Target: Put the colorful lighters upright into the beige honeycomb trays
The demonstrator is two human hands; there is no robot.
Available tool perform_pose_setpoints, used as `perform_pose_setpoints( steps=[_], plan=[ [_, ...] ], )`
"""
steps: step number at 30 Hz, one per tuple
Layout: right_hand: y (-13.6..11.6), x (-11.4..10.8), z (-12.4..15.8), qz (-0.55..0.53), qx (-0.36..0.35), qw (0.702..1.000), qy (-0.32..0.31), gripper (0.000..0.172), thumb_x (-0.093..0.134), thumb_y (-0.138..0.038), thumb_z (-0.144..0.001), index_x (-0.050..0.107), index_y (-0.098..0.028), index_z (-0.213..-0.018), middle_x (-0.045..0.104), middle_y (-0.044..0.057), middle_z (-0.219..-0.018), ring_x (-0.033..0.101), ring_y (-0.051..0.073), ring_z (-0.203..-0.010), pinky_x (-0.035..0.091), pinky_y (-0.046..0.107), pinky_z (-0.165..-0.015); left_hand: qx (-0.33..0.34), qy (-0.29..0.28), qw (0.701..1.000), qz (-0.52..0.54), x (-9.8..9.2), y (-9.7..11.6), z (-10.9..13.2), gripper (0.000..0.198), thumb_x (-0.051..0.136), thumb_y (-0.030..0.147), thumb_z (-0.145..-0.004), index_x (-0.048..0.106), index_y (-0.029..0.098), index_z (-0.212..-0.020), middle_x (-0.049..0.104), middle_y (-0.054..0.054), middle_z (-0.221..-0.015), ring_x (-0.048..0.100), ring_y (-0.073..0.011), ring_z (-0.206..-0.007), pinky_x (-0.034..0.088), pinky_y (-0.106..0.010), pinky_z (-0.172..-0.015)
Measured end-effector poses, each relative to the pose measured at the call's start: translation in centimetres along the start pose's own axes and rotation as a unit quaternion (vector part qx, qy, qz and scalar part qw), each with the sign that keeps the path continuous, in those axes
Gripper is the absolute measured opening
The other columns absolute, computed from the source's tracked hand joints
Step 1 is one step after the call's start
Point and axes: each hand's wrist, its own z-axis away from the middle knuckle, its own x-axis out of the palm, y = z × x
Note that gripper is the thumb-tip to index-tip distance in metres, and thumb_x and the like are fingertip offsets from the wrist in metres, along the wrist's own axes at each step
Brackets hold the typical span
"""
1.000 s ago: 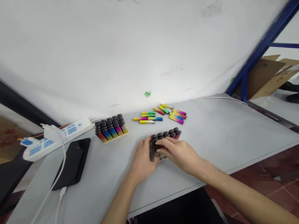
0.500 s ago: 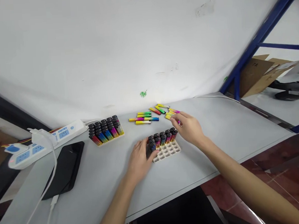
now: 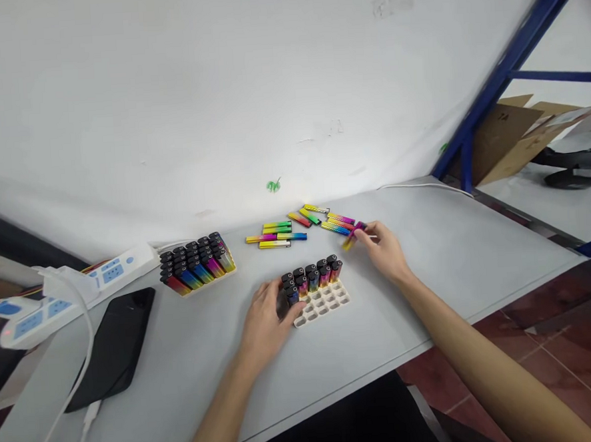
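Note:
A pale tray (image 3: pixel 325 307) with rows of holes stands on the desk; black-topped colourful lighters (image 3: pixel 313 280) stand upright in its back part, and the front holes are bare. My left hand (image 3: pixel 265 319) is closed round the tray's left end, its thumb by the front lighter. My right hand (image 3: pixel 383 247) pinches a magenta and yellow lighter (image 3: pixel 351 239), tilted above the desk to the right of the tray. Loose lighters (image 3: pixel 276 236) lie flat behind the tray, some of them (image 3: pixel 336 225) close to my right hand.
A second tray (image 3: pixel 214 283) packed with lighters stands to the left. Further left are a black phone (image 3: pixel 113 345) on a white cable and a white power strip (image 3: pixel 103 276). A blue metal frame (image 3: pixel 488 102) and cardboard boxes (image 3: pixel 511 138) stand at the right.
My right hand has drawn back from the loose lighters with one lighter now visible in its fingers. My left hand stays at the tray. The view has shifted slightly.

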Motion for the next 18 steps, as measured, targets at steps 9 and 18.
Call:
perform_pose_setpoints(
  steps=[9, 18],
  plan=[
    [-0.9, 0.9, 0.9, -0.257, 0.144, 0.95, -0.098, 0.047, 0.047, -0.065, -0.089, 0.046, -0.022, -0.07, 0.026, -0.009, -0.053, 0.017, 0.007, -0.042, 0.012, 0.025, -0.043, -0.006, 0.004, 1.0, -0.012, 0.1, 0.0, 0.1, 0.039, 0.059, 0.047, -0.09, 0.053, 0.02, -0.118, 0.064, -0.01, -0.117, 0.061, -0.0286, -0.112, 0.051, -0.044, -0.094],
    [-0.7, 0.9, 0.7, -0.272, 0.166, 0.946, -0.064, 0.048, 0.037, -0.046, -0.092, 0.036, -0.022, -0.05, 0.02, -0.006, -0.047, 0.013, 0.009, -0.042, 0.011, 0.027, -0.043, -0.021, 0.003, 1.0, -0.021, 0.0, 0.2, 0.1, 0.044, 0.059, 0.048, -0.09, 0.052, 0.019, -0.122, 0.064, -0.011, -0.12, 0.06, -0.03, -0.115, 0.05, -0.046, -0.095]
  ],
)
